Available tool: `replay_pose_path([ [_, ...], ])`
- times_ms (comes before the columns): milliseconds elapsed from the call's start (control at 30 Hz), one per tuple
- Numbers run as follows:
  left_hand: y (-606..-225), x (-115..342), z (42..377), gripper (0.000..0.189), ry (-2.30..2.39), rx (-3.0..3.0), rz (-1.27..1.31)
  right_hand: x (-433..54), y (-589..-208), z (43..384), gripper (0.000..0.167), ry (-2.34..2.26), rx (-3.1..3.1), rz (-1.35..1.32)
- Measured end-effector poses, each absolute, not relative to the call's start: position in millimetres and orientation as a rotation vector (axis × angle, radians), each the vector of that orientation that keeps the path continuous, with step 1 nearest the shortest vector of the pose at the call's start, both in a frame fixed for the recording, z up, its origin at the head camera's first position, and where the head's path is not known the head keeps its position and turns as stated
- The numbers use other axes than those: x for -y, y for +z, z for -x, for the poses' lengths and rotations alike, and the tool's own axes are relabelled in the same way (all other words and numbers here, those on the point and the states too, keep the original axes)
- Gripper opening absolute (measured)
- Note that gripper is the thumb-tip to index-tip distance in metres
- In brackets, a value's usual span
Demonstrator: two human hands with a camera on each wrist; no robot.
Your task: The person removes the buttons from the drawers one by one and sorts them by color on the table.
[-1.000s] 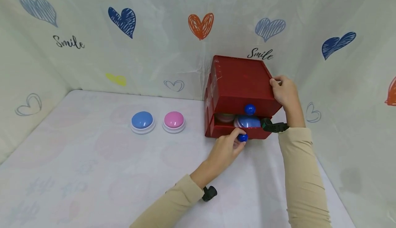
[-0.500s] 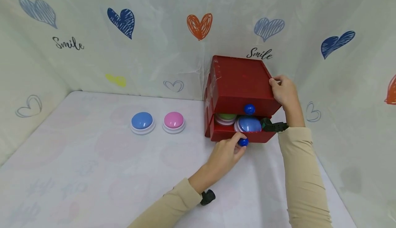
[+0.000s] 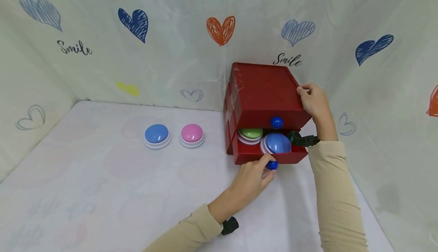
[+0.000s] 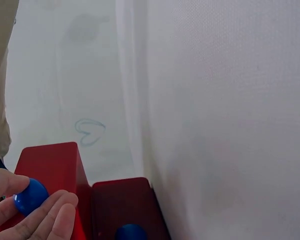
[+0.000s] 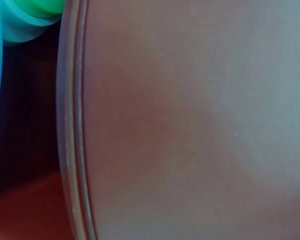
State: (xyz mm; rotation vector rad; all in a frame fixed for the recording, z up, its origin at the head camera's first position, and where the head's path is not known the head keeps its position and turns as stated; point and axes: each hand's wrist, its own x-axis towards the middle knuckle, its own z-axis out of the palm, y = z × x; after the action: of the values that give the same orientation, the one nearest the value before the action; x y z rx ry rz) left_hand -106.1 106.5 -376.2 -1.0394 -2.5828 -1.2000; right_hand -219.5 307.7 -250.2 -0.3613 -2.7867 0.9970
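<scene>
My left hand (image 3: 251, 181) pinches the blue knob (image 3: 272, 165) of a pulled-out drawer (image 3: 248, 158) in a red drawer box (image 3: 267, 86). Inside that drawer lie a green push button (image 3: 251, 133) and a blue push button (image 3: 278, 143), both on white bases. My right hand (image 3: 314, 99) holds the right edge of the box's top. The left wrist view shows my thumb and fingers around the knob (image 4: 31, 196), with another red drawer front (image 4: 122, 207) behind. The right wrist view is mostly a blurred red panel (image 5: 180, 120), with part of the green button (image 5: 45, 7) at its corner.
A second blue push button (image 3: 157, 133) and a pink push button (image 3: 192, 133) stand on the white tabletop (image 3: 113, 191), left of the box. A white cloth printed with hearts (image 3: 221, 30) hangs behind the table. The upper drawer has its own blue knob (image 3: 276, 122).
My left hand has drawn the drawer toward me by its knob, uncovering more of the green and blue buttons. My right hand has stayed at the box's top edge.
</scene>
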Motion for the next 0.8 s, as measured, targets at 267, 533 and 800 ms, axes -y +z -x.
replay_pose_path([
  [267, -376, -106, 100, 0.028, -1.165, 2.585, 1.053, -304, -248, 218, 0.054, 1.007, 2.794, 0.352],
  [533, -377, -103, 94, 0.027, -1.156, 2.612, 1.078, -302, -247, 216, 0.054, 1.000, 2.817, 0.321],
  [800, -377, -99, 82, 0.028, -1.153, 2.627, 1.089, -299, -247, 214, 0.054, 0.978, 2.830, 0.309],
])
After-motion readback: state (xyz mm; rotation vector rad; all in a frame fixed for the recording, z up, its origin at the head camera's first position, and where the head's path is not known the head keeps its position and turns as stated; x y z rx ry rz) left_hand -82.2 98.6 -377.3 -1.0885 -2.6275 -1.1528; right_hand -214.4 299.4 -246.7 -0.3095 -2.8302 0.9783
